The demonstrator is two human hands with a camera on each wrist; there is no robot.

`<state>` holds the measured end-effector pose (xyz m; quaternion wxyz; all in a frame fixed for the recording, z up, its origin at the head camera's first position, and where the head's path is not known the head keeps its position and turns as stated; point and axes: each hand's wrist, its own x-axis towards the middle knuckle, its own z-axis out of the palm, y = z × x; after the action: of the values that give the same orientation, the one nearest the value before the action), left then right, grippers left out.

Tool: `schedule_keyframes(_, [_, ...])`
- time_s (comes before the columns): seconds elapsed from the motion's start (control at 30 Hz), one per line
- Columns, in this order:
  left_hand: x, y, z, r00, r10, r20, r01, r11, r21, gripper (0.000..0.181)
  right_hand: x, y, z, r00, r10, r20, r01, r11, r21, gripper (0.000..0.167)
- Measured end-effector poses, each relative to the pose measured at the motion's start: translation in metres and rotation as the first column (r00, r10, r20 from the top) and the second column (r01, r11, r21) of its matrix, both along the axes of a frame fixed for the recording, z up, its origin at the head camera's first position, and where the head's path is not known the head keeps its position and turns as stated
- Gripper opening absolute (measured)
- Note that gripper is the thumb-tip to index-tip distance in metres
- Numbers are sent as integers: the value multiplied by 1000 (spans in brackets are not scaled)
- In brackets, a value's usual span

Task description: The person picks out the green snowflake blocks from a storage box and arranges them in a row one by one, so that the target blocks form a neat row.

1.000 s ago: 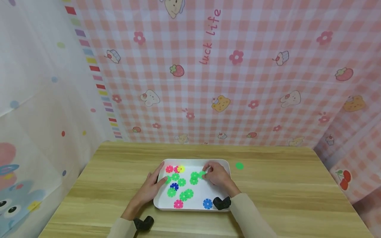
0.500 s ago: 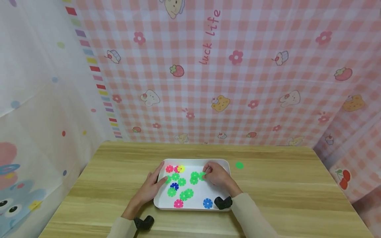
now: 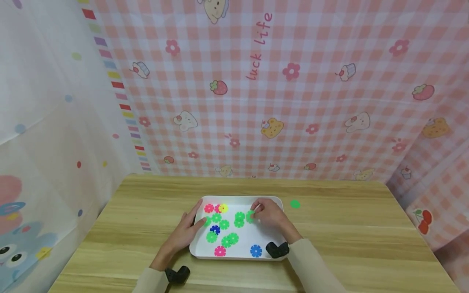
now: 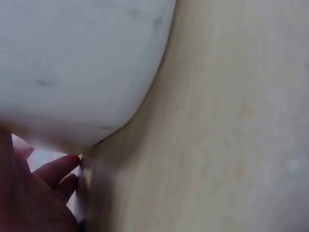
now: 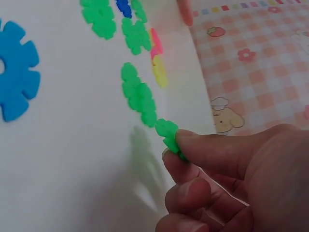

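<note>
A white tray (image 3: 271, 236) holds several notched plastic snowflake discs. At its left end, my left hand (image 3: 185, 230) grips the rim, thumb over the inside and fingers along the outer wall. In the left wrist view, those fingers (image 4: 58, 170) lie by the tray's outer side (image 4: 82, 63). Over the right half, my right hand (image 3: 269, 213) pinches a green snowflake disc (image 5: 167, 134) between thumb and forefinger. Just left of it lie two overlapping green discs (image 5: 139, 96). A blue disc (image 3: 256, 251) lies near the front right corner.
More green discs (image 3: 230, 240), a dark blue one (image 3: 215, 230), pink ones (image 3: 220, 251) and a yellow one (image 3: 223, 208) occupy the tray's left half. One green disc (image 3: 295, 204) lies on the wooden table (image 3: 340, 228), right of the tray. A checked cloth (image 3: 311, 101) hangs behind.
My right hand has shifted slightly right, and its green disc now faces the head camera more fully, a little farther from the overlapping pair. The left hand and tray stay put.
</note>
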<state>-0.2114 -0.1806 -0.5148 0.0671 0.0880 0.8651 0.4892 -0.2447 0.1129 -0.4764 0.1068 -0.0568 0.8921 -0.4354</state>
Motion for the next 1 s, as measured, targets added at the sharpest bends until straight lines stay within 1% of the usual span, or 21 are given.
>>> schedule_keyframes(0.13, [0, 0, 0, 1000, 10, 4, -10, 1000, -7, 64, 2, 7, 9, 1000, -24, 1, 24, 998, -52, 10])
schedule_keyframes(0.27, [0, 0, 0, 1000, 11, 2, -11, 1000, -9, 64, 4, 18, 17, 997, -81, 17, 82, 992, -100, 12])
schedule_keyframes(0.37, [0, 0, 0, 1000, 10, 0, -10, 1000, -7, 64, 5, 30, 22, 992, -123, 21, 125, 983, -135, 14])
schedule_keyframes(0.47, [0, 0, 0, 1000, 8, -1, -8, 1000, -7, 64, 7, 46, 25, 989, -148, 5, 147, 974, -170, 17])
schedule_keyframes(0.7, [-1, 1, 1, 1000, 9, 2, -9, 1000, -4, 64, 6, 87, 23, 976, -206, -65, 188, 959, -213, 26])
schedule_keyframes(0.8, [0, 0, 2, 1000, 6, -2, -6, 1000, -2, 64, 5, 103, 21, 967, -245, -66, 225, 949, -221, 27])
schedule_keyframes(1.0, [1, 0, 1, 1000, 0, -9, 0, 1000, 4, 63, 1, 128, 12, 947, -319, -22, 303, 916, -263, 29])
